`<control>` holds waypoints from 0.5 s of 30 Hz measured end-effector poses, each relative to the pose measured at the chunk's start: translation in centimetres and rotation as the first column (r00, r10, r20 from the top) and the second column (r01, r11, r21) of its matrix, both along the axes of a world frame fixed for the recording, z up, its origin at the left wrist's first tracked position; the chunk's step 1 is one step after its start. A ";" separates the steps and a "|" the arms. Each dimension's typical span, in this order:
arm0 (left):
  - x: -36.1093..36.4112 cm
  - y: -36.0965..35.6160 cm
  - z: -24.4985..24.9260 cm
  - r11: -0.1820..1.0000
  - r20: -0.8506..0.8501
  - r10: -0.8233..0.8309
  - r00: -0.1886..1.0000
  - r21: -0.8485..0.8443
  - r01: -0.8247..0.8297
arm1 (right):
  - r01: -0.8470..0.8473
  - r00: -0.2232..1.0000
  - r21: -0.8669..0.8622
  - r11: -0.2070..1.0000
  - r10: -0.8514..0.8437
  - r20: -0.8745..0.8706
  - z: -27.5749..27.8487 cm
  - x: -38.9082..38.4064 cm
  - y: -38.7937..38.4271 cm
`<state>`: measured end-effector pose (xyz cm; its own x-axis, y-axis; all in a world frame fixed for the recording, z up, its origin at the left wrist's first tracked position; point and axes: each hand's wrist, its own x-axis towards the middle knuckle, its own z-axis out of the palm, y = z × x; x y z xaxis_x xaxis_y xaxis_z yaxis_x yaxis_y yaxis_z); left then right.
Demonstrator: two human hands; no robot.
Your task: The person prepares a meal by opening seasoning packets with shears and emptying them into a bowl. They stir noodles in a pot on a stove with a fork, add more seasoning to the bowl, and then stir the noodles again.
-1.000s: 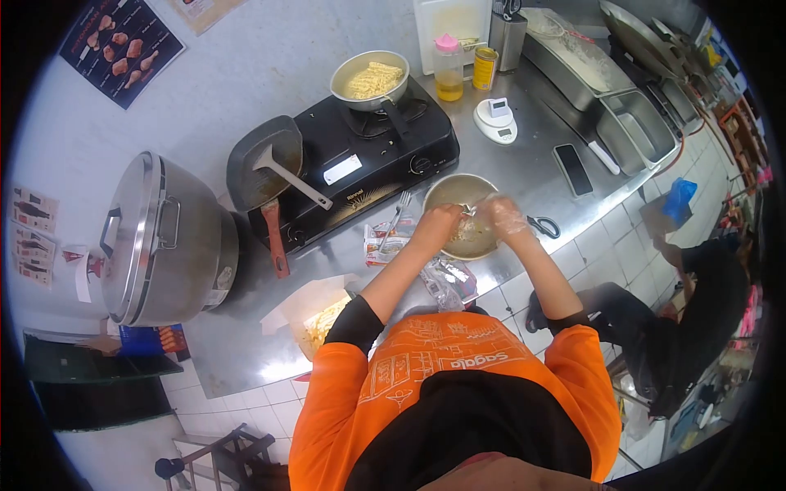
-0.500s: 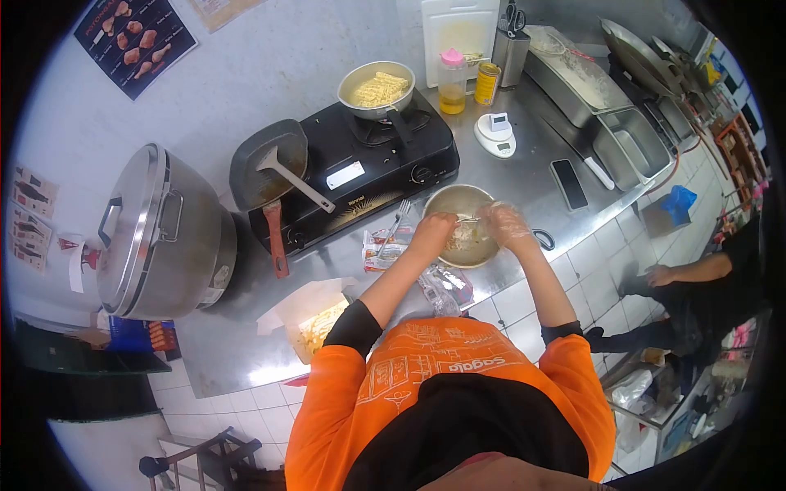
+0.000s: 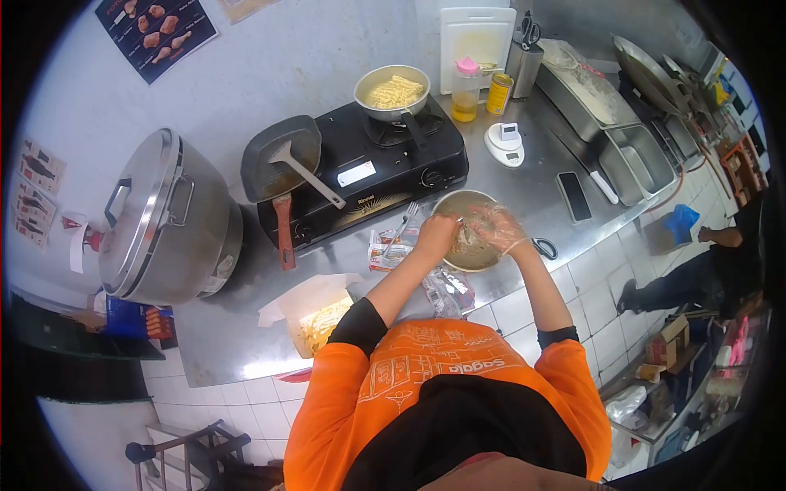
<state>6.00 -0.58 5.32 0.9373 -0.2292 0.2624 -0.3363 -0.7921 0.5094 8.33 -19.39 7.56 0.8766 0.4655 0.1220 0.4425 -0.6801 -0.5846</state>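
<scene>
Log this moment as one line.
left hand: bare, at rim of round steel bowl | right hand: clear-gloved, over bowl | grips: unclear | bowl: on steel counter beside black stove

The room is bright and evenly lit, and the light seems to come from above. The steel counter (image 3: pixel 524 176) and the big pot lid (image 3: pixel 147 213) show soft white glare. Shadows are weak. The fisheye view bends every edge into a dark ring. The left hand (image 3: pixel 436 237) and right hand (image 3: pixel 495 227) at the bowl (image 3: pixel 458 203) look a little soft.
</scene>
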 end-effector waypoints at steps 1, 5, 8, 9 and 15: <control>-0.1 0.0 0.0 1.000 -0.012 0.020 1.000 -0.012 -0.020 | -0.015 1.000 -0.036 0.999 0.015 -0.026 0.7 -0.4 0.2; 0.1 0.1 -0.3 0.999 -0.033 -0.003 0.999 0.045 0.005 | 0.042 0.996 -0.115 0.992 -0.032 0.084 0.1 -1.1 0.9; 0.2 0.0 -0.2 0.998 -0.005 -0.051 0.999 0.043 0.051 | -0.030 0.995 -0.297 0.954 0.057 0.083 -0.7 0.6 1.3; 0.4 -0.1 -0.1 0.995 -0.052 -0.067 0.996 0.073 0.071 | -0.030 0.995 -0.295 0.955 0.057 0.082 -1.3 0.9 1.3; 0.3 -0.1 0.0 0.969 0.345 -0.216 0.914 -0.042 0.245 | 0.141 0.984 -0.450 0.882 -0.075 0.160 -1.9 1.4 0.7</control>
<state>6.33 -0.69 5.37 0.7150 -0.3921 0.5788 -0.6666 -0.6318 0.3955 9.70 -18.67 5.61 0.9152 0.4011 0.0382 0.4024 -0.9051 -0.1370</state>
